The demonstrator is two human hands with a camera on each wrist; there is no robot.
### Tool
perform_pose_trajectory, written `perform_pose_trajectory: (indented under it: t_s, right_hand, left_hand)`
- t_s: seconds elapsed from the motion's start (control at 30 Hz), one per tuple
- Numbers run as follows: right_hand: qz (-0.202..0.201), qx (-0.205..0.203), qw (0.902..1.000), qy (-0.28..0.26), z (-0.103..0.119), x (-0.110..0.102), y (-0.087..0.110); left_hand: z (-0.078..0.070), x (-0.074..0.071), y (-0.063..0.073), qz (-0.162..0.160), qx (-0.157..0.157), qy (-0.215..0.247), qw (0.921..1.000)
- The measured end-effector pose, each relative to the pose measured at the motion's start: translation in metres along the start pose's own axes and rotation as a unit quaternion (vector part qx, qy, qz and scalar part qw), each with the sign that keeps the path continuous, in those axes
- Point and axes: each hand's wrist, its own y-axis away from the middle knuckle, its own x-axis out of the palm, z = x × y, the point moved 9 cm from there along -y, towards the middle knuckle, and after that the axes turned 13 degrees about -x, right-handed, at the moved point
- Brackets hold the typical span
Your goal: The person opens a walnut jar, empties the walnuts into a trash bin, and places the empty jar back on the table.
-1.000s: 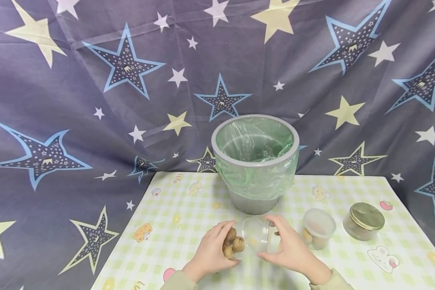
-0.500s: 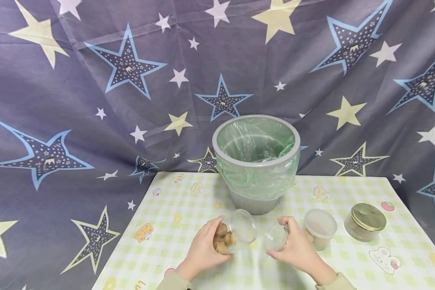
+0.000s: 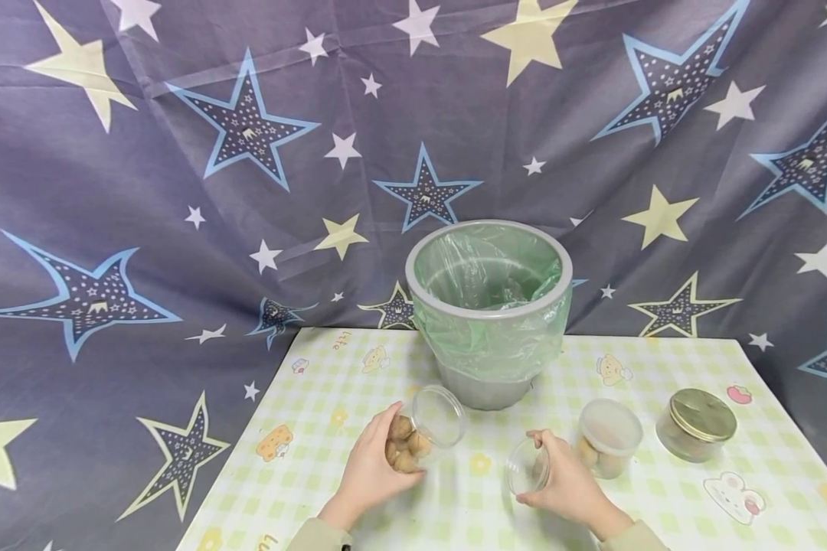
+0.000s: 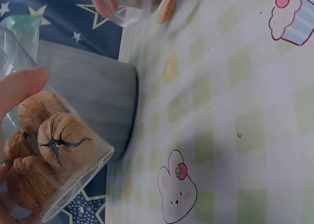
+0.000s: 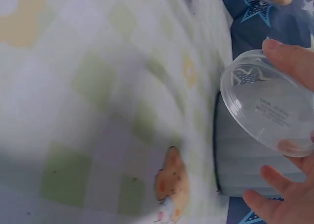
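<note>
My left hand grips a clear plastic jar from its left side. The jar is tilted, its uncovered mouth facing up and right, and several walnuts are gathered inside. In the left wrist view one walnut shows a dark crack. To the right, my right hand pinches a clear round plastic lid by its edge between thumb and fingers. The lid stands nearly on edge, apart from the jar. Faint lettering shows on its flat face.
Behind the hands stands a grey bin with a green plastic liner. Beside the right hand is a frosted-lidded container holding round brown things. A gold-lidded jar stands farther right. A checked cloth covers the table.
The lid and jar, together a second ago, have come apart. My left hand has carried the jar left, while my right hand has drawn the lid slightly right and down.
</note>
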Motion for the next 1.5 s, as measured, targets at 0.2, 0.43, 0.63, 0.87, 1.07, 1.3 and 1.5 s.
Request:
perform_pose_trajectory:
  t_s: [0.2, 0.43, 0.63, 0.87, 1.07, 1.3, 1.5]
  right_hand:
    - [0.014, 0.007, 0.9999, 0.001, -0.013, 0.012, 0.004]
    - [0.045, -0.001, 0.9989, -0.012, -0.020, 0.028, 0.005]
    - [0.046, 0.003, 0.9989, 0.008, -0.030, 0.031, 0.005]
    - [0.038, -0.026, 0.9950, 0.089, -0.031, 0.028, 0.006]
    - [0.043, -0.054, 0.9845, 0.161, -0.024, 0.028, 0.006]
    - [0.062, -0.049, 0.9738, 0.213, -0.027, 0.030, 0.005]
    - [0.081, -0.050, 0.9664, 0.239, -0.029, 0.034, 0.007]
  left_hand:
    - [0.001, 0.001, 0.001, -0.004, -0.001, 0.001, 1.0000]
    - [0.001, 0.005, 0.002, -0.008, 0.014, -0.002, 0.9999]
    - [0.001, 0.008, 0.002, -0.002, 0.013, 0.002, 0.9999]
    - [0.002, 0.010, 0.003, 0.008, 0.005, 0.011, 0.9999]
    - [0.003, 0.011, 0.003, 0.008, 0.005, 0.007, 0.9999]
    - [0.005, 0.010, 0.004, 0.012, -0.012, 0.009, 0.9998]
    - [0.005, 0.011, 0.004, 0.016, -0.015, 0.008, 0.9997]
